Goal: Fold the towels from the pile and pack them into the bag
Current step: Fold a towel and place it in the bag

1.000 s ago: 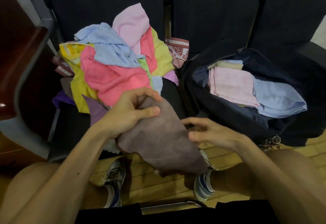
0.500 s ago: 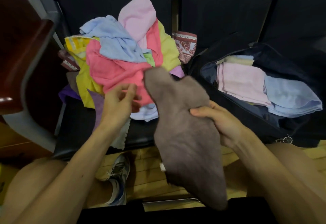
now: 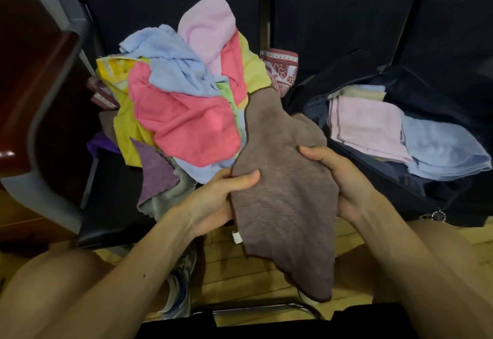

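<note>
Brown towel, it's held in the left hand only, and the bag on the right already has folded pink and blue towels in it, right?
No. The head view shows both hands holding the brown towel: the left hand grips its left edge, the right hand its right side. The bag on the right does hold a folded pink towel and blue towel.

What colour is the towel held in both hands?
Brown, plain: the towel shows best in the head view.
</note>
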Tool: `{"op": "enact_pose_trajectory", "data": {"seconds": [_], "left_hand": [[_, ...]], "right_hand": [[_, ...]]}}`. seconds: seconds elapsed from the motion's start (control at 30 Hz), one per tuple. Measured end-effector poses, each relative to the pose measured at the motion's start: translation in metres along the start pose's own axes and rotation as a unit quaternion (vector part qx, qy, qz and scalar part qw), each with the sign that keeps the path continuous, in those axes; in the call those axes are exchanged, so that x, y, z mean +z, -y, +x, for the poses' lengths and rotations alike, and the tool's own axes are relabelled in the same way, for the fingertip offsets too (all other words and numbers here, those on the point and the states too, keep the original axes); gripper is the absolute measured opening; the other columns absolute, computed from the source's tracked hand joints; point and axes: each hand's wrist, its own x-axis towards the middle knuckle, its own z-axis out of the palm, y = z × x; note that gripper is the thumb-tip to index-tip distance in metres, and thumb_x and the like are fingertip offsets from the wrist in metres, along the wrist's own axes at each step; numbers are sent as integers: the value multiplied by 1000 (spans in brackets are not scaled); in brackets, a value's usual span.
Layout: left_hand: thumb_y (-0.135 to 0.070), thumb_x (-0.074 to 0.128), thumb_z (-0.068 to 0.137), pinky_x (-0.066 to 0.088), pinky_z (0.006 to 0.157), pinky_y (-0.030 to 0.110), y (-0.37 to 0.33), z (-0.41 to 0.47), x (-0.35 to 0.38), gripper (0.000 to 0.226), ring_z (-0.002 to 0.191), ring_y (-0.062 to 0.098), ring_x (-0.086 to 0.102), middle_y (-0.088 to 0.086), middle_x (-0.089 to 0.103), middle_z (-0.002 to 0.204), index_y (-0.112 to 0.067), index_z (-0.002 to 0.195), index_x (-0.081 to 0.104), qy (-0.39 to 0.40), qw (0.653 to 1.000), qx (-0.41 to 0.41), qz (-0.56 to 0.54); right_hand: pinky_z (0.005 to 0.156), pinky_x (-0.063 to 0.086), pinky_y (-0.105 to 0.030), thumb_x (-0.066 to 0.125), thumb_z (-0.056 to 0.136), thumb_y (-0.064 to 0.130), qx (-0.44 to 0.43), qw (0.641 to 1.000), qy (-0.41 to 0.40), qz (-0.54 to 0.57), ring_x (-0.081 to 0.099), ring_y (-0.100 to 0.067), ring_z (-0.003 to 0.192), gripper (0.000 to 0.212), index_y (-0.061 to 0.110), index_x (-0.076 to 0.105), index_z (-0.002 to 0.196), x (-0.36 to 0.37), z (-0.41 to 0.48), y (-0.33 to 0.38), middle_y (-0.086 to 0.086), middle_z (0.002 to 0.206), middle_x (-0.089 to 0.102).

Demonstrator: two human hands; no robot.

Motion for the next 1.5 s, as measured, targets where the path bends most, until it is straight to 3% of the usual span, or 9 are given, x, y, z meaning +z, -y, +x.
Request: {"op": "enact_pose_trajectory", "data": {"seconds": [0.07, 0.2, 0.4, 0.53, 0.8, 0.93, 1.07, 1.23, 1.5], "left_hand": [[-19, 83, 74, 59, 80, 31, -2, 0, 1, 23, 97, 22, 72, 9, 75, 107, -13, 97, 79, -55, 998, 24, 32], [-20, 75, 73, 61, 74, 32, -1, -1, 4, 41, 91, 27, 74, 16, 75, 105, -4, 110, 70, -142, 985, 76, 68], [-15, 69, 90, 60, 69, 32, 3, -2, 1, 25, 91, 24, 75, 7, 77, 102, -18, 115, 67, -192, 975, 98, 59], [-19, 69, 90, 57, 61, 25, -4, -4, -5, 19, 85, 16, 74, 5, 77, 99, -14, 108, 73, -182, 974, 61, 118], [-8, 69, 89, 59, 58, 29, -11, -8, -13, 26, 75, 20, 72, 14, 75, 100, -22, 111, 71, -122, 975, -3, 184], [-3, 58, 93, 59, 70, 30, -24, -16, -15, 38, 92, 21, 73, 10, 74, 107, -25, 125, 60, -36, 976, 95, 191], [10, 63, 87, 56, 75, 20, -37, -22, -22, 34, 91, 9, 72, -4, 77, 95, -17, 100, 79, -24, 929, 267, 255], [23, 51, 87, 54, 75, 17, -33, -17, -27, 51, 90, 9, 72, -4, 77, 91, -18, 81, 81, -40, 914, 282, 289], [25, 45, 91, 53, 86, 21, -31, -15, -32, 48, 105, 16, 69, 1, 75, 105, -10, 93, 76, -67, 887, 303, 342]], "right_hand": [[74, 57, -32, 72, 70, 28, 15, 1000, -18, -12, 72, -21, 96, 59, 9, 64, 126, -4, 5, 1, -9, 112, 73], [80, 53, -34, 72, 71, 41, 51, 995, -23, -82, 72, -20, 99, 50, 16, 70, 114, -6, 11, -2, -6, 106, 76], [81, 58, -32, 78, 71, 23, 52, 976, -2, -210, 72, -15, 97, 42, 17, 68, 112, -11, 11, -5, 1, 102, 76], [66, 58, -25, 75, 81, 14, 39, 971, -3, -235, 73, -14, 94, 37, 15, 67, 117, -15, 10, -4, 0, 105, 76], [71, 56, -23, 72, 82, 9, 42, 964, 17, -262, 72, -14, 96, 37, 9, 67, 119, -24, 9, -1, -2, 105, 76], [76, 57, -26, 72, 71, 0, -95, 966, 69, -231, 68, -20, 107, 51, 22, 68, 117, -27, 0, 6, -2, 112, 73], [82, 57, -31, 71, 73, 6, -193, 954, 105, -202, 70, -24, 100, 18, 12, 80, 87, -24, -2, 11, -11, 101, 75], [74, 56, -27, 54, 79, -23, -188, 954, 81, -218, 70, -22, 94, 46, 13, 78, 63, -22, 10, 8, -8, 98, 75], [83, 53, -32, 62, 70, 0, -148, 971, 62, -175, 70, -18, 95, 26, 19, 79, 68, -21, 12, 5, -5, 97, 76]]}}
